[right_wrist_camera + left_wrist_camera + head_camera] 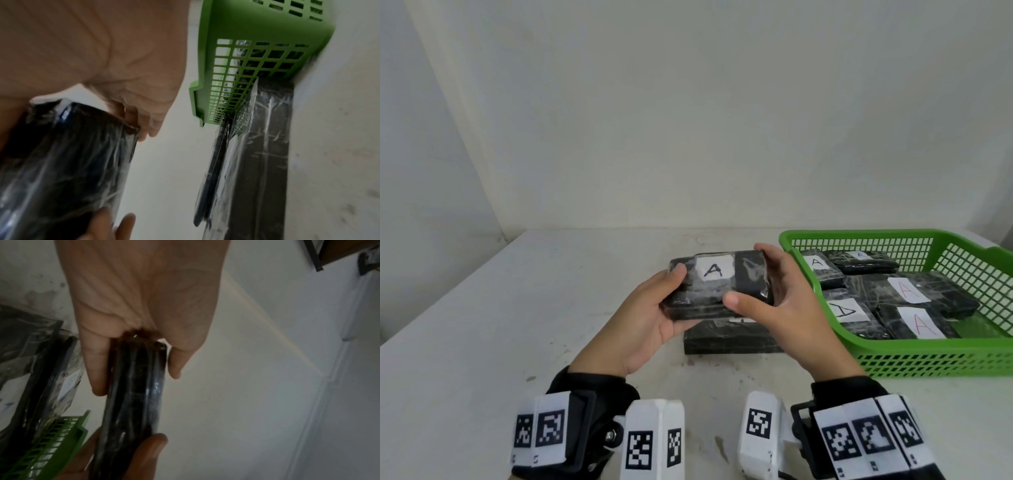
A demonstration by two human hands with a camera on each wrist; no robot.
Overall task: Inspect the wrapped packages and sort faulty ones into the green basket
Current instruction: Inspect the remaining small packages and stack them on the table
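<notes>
A black package (pixel 719 286) wrapped in clear film, with a white label marked "A", is held above the table by both hands. My left hand (pixel 654 308) grips its left end, thumb on top. My right hand (pixel 780 298) grips its right end, thumb on the near edge. The left wrist view shows the package (pixel 133 394) edge-on between thumb and fingers; the right wrist view shows its wrapped side (pixel 61 162). Under it on the table lies another black wrapped package (pixel 732 337). The green basket (pixel 928 359) stands at the right, holding several labelled packages.
The white table (pixel 517 325) runs to a wall at the back, and its left edge slants across the left side. The basket's wall (pixel 236 73) touches the package lying on the table (pixel 261 146).
</notes>
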